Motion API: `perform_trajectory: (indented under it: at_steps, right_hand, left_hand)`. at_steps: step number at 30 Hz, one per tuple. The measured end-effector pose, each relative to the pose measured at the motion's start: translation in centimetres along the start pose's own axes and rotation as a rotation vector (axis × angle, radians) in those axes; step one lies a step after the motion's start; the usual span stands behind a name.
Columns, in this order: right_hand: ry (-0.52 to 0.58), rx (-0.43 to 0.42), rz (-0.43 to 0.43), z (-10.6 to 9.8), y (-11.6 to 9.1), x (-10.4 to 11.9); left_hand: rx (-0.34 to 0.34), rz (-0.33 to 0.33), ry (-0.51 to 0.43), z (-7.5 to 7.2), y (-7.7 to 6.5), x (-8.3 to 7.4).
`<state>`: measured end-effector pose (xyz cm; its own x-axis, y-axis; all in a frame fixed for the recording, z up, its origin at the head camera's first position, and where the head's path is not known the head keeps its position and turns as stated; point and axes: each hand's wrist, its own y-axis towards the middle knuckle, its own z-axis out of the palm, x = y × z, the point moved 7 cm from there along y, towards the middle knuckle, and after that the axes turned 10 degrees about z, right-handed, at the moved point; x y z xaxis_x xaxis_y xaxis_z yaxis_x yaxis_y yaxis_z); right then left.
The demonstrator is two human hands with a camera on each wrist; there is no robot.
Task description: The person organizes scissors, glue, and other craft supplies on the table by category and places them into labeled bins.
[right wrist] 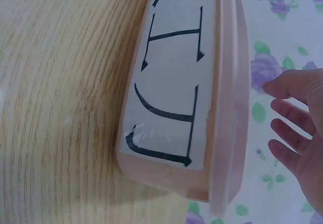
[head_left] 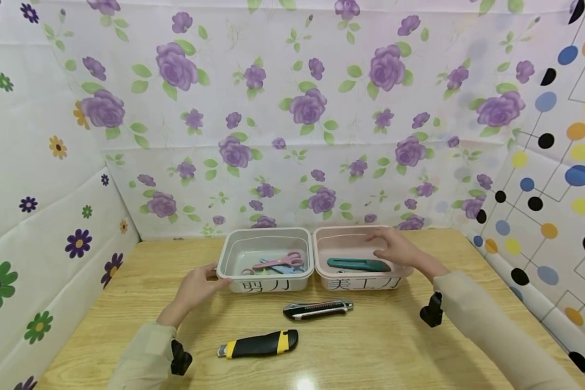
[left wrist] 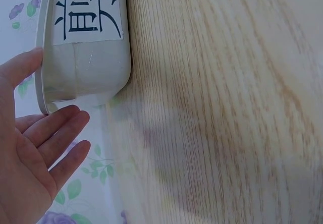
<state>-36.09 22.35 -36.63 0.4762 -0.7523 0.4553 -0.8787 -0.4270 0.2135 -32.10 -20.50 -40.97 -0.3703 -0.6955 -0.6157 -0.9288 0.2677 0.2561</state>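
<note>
My left hand (head_left: 198,288) is at the left front corner of a grey plastic bin (head_left: 265,234), its thumb at the rim and its fingers loosely extended beside the wall. Pink scissors (head_left: 279,262) lie on top of blue scissors (head_left: 287,269) inside this bin. Over the right side of a pink bin (head_left: 338,234) hovers my right hand (head_left: 395,249), fingers spread and loosely bent, holding nothing. A teal utility knife (head_left: 358,264) lies in the pink bin below that hand; something small beside it is mostly hidden by the front wall.
A black and silver utility knife (head_left: 318,309) lies on the wooden table (head_left: 370,346) before the bins. Nearer is a black and yellow utility knife (head_left: 257,344). Labels with Chinese characters mark both bin fronts. Flowered cloth (head_left: 283,135) hangs behind.
</note>
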Motion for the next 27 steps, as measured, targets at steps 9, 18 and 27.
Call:
perform_trajectory:
  at_steps: [9,18,27]
  right_hand:
    - [0.002,0.006,0.015,-0.4,-0.2,1.1]
    - [0.039,0.02,0.0,-0.8,-0.3,2.7]
    - [0.088,0.036,-0.022,-1.0,-0.3,4.3]
  left_hand:
    - [0.009,0.005,0.009,-0.1,0.0,0.1]
    - [0.002,0.011,0.006,-0.1,0.0,0.0]
    - [0.007,0.003,0.013,-0.1,0.0,0.0]
